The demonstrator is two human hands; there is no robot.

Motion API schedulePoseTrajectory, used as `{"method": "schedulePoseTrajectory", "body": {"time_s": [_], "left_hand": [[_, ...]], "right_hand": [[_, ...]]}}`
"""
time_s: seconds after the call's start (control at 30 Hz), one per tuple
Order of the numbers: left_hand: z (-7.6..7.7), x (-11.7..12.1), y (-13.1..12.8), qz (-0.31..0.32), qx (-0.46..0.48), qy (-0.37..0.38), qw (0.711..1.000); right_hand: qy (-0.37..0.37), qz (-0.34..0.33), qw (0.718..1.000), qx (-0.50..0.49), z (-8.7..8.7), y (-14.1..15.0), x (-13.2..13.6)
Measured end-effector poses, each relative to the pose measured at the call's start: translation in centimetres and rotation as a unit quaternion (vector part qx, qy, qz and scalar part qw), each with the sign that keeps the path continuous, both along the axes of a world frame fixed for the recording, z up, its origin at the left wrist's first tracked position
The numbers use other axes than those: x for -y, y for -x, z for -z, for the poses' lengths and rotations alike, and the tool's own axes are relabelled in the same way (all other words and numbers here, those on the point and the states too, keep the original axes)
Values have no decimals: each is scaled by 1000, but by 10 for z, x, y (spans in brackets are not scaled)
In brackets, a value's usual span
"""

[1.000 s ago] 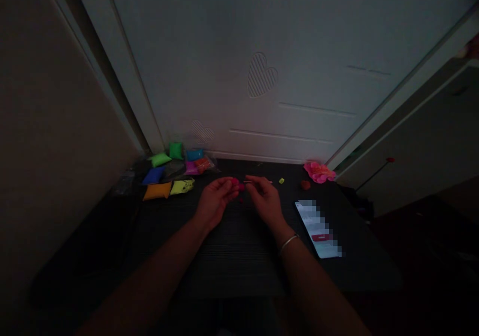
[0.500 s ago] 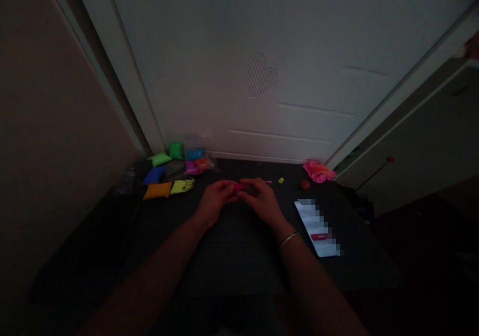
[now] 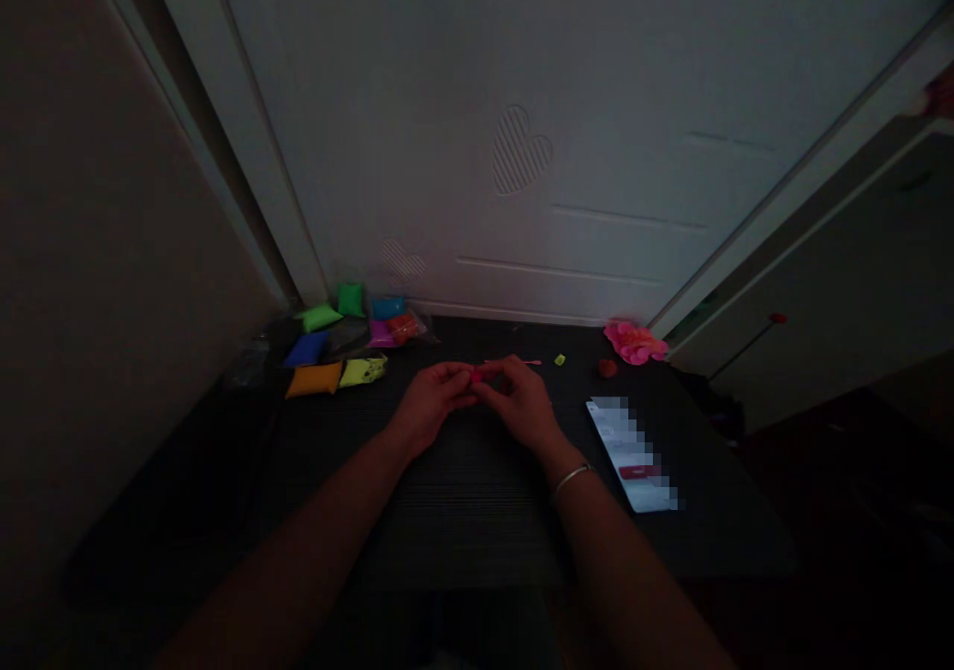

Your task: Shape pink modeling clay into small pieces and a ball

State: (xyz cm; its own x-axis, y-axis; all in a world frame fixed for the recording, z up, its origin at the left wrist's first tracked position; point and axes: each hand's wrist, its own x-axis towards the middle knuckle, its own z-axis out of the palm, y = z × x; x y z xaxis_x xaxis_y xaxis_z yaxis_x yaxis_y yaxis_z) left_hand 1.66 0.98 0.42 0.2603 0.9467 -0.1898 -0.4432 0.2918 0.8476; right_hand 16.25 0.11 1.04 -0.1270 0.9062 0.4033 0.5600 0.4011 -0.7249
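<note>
My left hand [image 3: 428, 407] and my right hand [image 3: 522, 402] meet over the middle of a dark table [image 3: 462, 511]. Their fingertips pinch a small pink piece of clay [image 3: 477, 375] between them. The fingers of both hands are curled in. A thin pink stick [image 3: 522, 362] lies just beyond my right hand. A silver bangle [image 3: 570, 478] circles my right wrist.
Several coloured clay packets [image 3: 339, 337] lie at the table's back left. A pink clay flower [image 3: 635, 342], a small red lump [image 3: 607, 368] and a yellow bit [image 3: 559, 359] sit at the back right. A lit phone [image 3: 633, 451] lies to the right. A white door stands behind.
My two hands have drawn together around the pink clay. The right hand has moved left from the stick, which now lies on the table.
</note>
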Motion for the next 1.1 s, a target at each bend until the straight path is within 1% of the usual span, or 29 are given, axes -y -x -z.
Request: {"method": "schedulePoseTrajectory", "body": {"time_s": [0.17,0.27,0.33,0.4,0.43,0.5,0.6,0.67,0.77,0.87,0.97,1.1], "left_hand": [[-1,1,0,-5,10,-4,1000],[-1,1,0,-9,2,-2,1000],[-1,0,0,-20,-23,-10,999],[1,-1,-1,-37,-88,-42,995],[2,-1,-1,-44,-134,-72,987],[6,-1,-2,-44,-228,-152,961],[12,0,-3,-22,-326,-272,905],[16,1,-3,-5,-372,-323,870],[20,2,-4,18,-427,-364,827],[22,1,-4,33,-458,-388,799],[23,0,-3,38,-480,-395,783],[23,0,-2,24,-485,-398,778]], "right_hand": [[-4,-4,1000,9,-1,1,1],[-7,-3,1000,13,-1,-1,0],[-5,7,1000,22,-1,-5,-2],[0,29,998,47,-1,-12,-5],[6,43,997,69,-1,-16,-6],[18,63,991,118,-1,-24,-8],[40,71,979,188,0,-32,-9],[52,69,971,224,2,-33,-8],[64,71,961,258,5,-32,-8],[80,75,955,274,9,-31,-8],[89,74,956,271,10,-33,-9],[75,94,969,217,7,-38,-13]]}}
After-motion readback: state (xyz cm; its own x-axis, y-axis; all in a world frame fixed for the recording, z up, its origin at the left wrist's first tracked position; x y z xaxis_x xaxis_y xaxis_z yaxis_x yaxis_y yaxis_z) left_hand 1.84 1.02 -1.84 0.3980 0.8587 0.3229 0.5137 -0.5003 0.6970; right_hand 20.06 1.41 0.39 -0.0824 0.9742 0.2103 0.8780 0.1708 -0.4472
